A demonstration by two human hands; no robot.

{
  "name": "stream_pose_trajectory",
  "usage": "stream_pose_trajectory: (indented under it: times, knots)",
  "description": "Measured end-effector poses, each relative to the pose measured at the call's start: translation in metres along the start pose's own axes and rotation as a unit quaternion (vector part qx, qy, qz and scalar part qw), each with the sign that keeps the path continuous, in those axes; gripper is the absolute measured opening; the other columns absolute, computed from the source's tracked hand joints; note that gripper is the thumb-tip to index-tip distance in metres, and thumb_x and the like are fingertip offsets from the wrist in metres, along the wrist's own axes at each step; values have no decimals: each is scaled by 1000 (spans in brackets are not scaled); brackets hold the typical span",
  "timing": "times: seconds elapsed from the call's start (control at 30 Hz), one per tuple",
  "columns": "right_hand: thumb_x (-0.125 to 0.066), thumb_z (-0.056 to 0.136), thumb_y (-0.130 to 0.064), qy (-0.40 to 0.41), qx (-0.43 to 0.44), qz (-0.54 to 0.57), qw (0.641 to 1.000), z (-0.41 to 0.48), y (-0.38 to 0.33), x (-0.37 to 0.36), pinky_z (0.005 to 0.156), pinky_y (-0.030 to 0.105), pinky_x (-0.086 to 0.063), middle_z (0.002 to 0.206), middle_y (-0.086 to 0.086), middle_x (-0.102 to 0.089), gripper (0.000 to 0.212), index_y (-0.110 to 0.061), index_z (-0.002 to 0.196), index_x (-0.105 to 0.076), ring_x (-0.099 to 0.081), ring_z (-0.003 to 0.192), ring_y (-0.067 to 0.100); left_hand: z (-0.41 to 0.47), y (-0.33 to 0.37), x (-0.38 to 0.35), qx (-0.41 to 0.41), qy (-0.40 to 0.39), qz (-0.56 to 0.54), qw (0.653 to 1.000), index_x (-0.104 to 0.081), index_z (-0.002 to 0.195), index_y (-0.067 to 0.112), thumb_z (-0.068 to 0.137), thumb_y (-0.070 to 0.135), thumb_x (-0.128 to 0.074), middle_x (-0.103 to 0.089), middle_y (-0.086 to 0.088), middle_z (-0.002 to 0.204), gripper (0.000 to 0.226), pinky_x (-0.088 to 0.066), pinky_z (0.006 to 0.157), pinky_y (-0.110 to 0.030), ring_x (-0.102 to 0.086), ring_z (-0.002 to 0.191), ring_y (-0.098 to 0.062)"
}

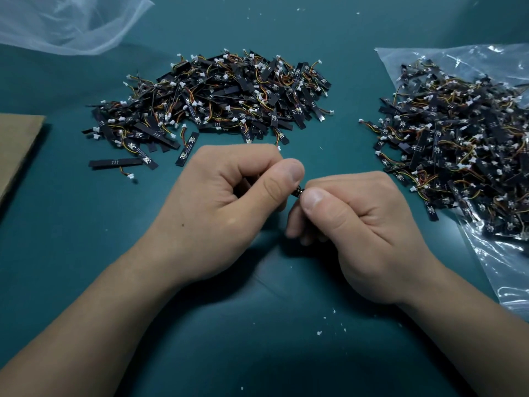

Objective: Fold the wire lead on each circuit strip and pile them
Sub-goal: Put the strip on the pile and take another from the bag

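My left hand (229, 202) and my right hand (352, 224) meet over the middle of the teal table, fingers curled, thumbs nearly touching. Between them they pinch one small black circuit strip (298, 192); only a dark sliver of it shows between the thumbs, and its wire lead is hidden. A large pile of black strips (217, 98) with orange and yellow leads and white plugs lies just beyond my hands. A second heap of strips (458, 156) lies on a clear plastic bag (503, 270) at the right.
A crumpled clear bag (68, 24) sits at the far left corner. A brown cardboard sheet (17, 147) juts in from the left edge. Stray strips (117, 163) lie loose in front of the centre pile. White crumbs (319, 333) dot the table near me.
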State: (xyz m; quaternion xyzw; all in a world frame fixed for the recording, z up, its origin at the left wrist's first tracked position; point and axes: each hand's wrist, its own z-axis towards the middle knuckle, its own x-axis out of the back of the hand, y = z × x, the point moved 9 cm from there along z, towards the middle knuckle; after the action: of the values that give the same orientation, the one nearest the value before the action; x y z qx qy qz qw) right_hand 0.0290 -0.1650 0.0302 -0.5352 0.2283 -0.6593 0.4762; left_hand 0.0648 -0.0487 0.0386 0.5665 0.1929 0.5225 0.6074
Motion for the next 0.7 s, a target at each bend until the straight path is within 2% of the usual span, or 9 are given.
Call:
stream_pose_trajectory:
  times: [0.13,0.23,0.33,0.43,0.53,0.57,0.63,0.7]
  knots:
    - [-41,102,-23,-7,0,6,1000,0,1,-1,61,22,-44,63,-1,-64,43,-14,71,-70,-63,61,12,-1,1,-1,-6,-5,0,1000,-58,64,12,100,26,-55,-52,-8,57,39,-36,51,-30,-44,53,-24]
    - [-42,102,-22,-5,10,3,1000,0,-2,0,61,20,-43,63,-3,-63,43,-12,71,-71,-62,60,9,0,1,-1,1,-12,-10,1000,-57,63,16,100,27,-54,-51,-6,56,39,-35,51,-29,-43,52,-22]
    - [-39,104,-23,-19,7,17,1000,-1,-1,-3,62,19,-43,65,-3,-63,46,-9,74,-72,-62,62,8,0,-3,2,6,-6,-28,1000,-58,63,8,100,26,-54,-53,-15,58,41,-36,53,-40,-45,55,-31]
    - [-35,102,-26,-48,-18,65,997,-1,3,-5,59,25,-41,61,-2,-59,47,-13,66,-63,-57,59,13,-2,-3,2,-5,-1,-12,1000,-58,66,8,101,31,-55,-50,-18,60,42,-35,55,-44,-44,56,-33]
    - [-41,97,-26,-61,-30,89,994,0,3,-7,54,31,-35,53,1,-50,42,-19,58,-52,-47,51,20,-2,-1,0,-15,-1,-5,1000,-63,76,8,100,35,-48,-55,-12,66,39,-40,58,-40,-51,62,-29]
    - [-44,96,-27,-57,-44,106,992,0,5,-6,52,33,-33,51,5,-47,40,-20,57,-49,-44,49,22,-1,0,4,-22,20,2,1000,-66,81,8,101,34,-44,-60,-8,71,39,-43,62,-36,-56,67,-25]
    - [-49,95,-29,-32,-69,121,990,0,11,-3,50,35,-30,51,11,-40,42,-16,55,-43,-37,49,23,-2,-1,22,-22,112,42,993,-68,87,8,102,31,-39,-64,-3,78,40,-46,72,-32,-60,76,-16]
    - [-49,95,-31,-3,-78,113,991,1,15,0,50,36,-29,52,12,-37,47,-8,55,-41,-34,51,24,-7,-10,48,32,233,138,962,-69,86,16,99,34,-43,-64,2,80,34,-45,78,-40,-59,80,-18]
